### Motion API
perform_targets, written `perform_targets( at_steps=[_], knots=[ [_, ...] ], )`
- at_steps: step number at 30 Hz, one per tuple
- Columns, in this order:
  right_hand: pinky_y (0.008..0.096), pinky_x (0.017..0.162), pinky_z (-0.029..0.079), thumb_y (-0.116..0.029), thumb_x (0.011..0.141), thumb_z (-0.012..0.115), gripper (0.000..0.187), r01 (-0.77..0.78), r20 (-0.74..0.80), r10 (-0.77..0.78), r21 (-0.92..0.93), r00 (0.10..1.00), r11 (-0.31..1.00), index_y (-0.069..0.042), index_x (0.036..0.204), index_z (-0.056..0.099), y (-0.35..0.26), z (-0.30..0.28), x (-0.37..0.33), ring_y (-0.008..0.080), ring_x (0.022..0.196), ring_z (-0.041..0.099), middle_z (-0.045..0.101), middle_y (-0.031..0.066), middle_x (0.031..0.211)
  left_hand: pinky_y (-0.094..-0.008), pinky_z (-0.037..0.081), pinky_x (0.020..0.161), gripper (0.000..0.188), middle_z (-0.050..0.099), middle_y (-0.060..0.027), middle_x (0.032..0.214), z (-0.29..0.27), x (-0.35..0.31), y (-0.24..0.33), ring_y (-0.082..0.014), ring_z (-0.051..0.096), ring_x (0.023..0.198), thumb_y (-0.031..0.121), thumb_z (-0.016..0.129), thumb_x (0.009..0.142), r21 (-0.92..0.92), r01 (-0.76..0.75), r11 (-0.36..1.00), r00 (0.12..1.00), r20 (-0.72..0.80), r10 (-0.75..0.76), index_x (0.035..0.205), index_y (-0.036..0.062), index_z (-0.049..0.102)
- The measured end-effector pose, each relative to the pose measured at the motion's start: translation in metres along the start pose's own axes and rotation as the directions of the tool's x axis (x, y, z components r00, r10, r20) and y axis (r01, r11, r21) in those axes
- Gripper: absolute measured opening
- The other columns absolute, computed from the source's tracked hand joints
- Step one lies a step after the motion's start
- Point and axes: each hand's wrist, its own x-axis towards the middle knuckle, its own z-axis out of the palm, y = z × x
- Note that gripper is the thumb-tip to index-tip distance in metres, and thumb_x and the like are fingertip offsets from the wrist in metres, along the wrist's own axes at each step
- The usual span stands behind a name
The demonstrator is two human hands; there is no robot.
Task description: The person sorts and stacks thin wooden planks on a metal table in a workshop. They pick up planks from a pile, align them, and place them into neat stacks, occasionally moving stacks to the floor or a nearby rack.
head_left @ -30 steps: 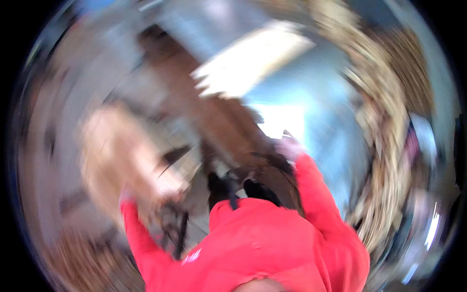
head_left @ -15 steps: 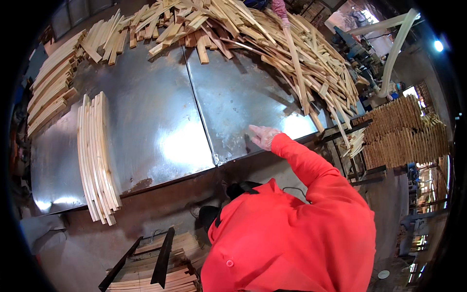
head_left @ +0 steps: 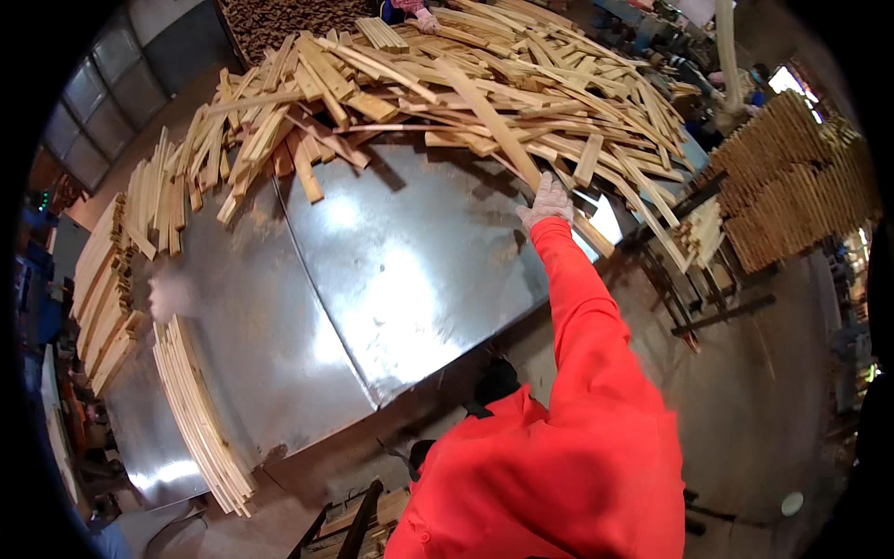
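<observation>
My right hand (head_left: 548, 205), in a pale glove and red sleeve, reaches over the metal table (head_left: 326, 270). Its fingers are closed at the near end of a long wooden strip (head_left: 492, 116), which slants back over the pile. Around it lies a large heap of loose wooden strips (head_left: 391, 93). My left hand does not show. A bundle of long strips (head_left: 197, 410) lies side by side at the table's left end, sticking out past the front edge. Just above it is a blurred pinkish patch that I cannot make out.
Across the heap is a co-worker's gloved hand (head_left: 426, 20). Stacked strips (head_left: 110, 289) line the table's far left. At the right are a tall stack of wood (head_left: 792, 186) and a metal rack (head_left: 722, 317). Another dark-framed rack (head_left: 358, 522) stands below the table.
My view has shifted. My right hand has moved forward from over the bare metal to the strip's end. The co-worker's hand has drawn back from the strip.
</observation>
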Motion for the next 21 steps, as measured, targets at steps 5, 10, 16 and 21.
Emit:
perform_targets(
  at_steps=[5, 10, 16, 21],
  knots=[
    [0.0496, 0.083, 0.05, -0.019, 0.078, 0.062, 0.071, -0.031, 0.218, -0.089, 0.497, 0.972, 0.867, -0.008, 0.14, 0.03, 0.038, 0.052, 0.082, 0.0436, 0.096, 0.063, 0.061, 0.0278, 0.109, -0.0306, 0.053, 0.072, 0.038, 0.061, -0.0049, 0.093, 0.151, -0.067, 0.14, -0.0153, 0.06, 0.084, 0.017, 0.05, 0.094, -0.399, 0.436, 0.807, 0.873, 0.406, -0.271, 0.13, 0.0067, 0.054],
    [0.0507, 0.08, 0.049, -0.03, 0.087, 0.056, 0.061, 0.31, 0.419, -0.752, 0.726, 0.508, 0.614, -0.003, 0.137, 0.034, -0.003, -0.019, -0.032, 0.0413, 0.091, 0.065, 0.065, 0.0261, 0.098, -0.0366, 0.05, 0.067, 0.032, 0.058, -0.0096, 0.097, 0.339, -0.243, 0.221, -0.0223, 0.057, 0.079, 0.016, 0.057, 0.092, -0.426, 0.87, 0.249, 0.362, 0.894, 0.263, 0.122, 0.0057, 0.05],
    [0.0416, 0.1, 0.04, -0.027, 0.08, 0.066, 0.056, 0.533, -0.165, -0.569, 0.62, 0.806, 0.576, -0.005, 0.127, 0.047, 0.029, -0.001, 0.079, 0.0349, 0.114, 0.051, 0.054, 0.0184, 0.123, -0.0505, 0.053, 0.082, 0.045, 0.058, -0.0184, 0.1, 0.374, -0.283, 0.249, -0.0332, 0.059, 0.086, -0.004, 0.05, 0.084, -0.372, 0.912, 0.173, 0.409, 0.847, -0.339, 0.128, 0.0014, 0.043],
    [0.0436, 0.096, 0.04, -0.018, 0.082, 0.057, 0.039, 0.764, -0.405, -0.654, 0.234, 0.639, 0.601, -0.009, 0.12, 0.051, -0.007, 0.054, 0.19, 0.0295, 0.105, 0.056, 0.061, 0.0125, 0.105, -0.052, 0.052, 0.082, 0.045, 0.055, -0.0176, 0.098, 0.371, -0.306, 0.286, -0.0343, 0.058, 0.085, -0.004, 0.052, 0.079, -0.308, 0.895, 0.323, 0.401, 0.874, -0.275, 0.123, 0.0033, 0.044]
  ],
)
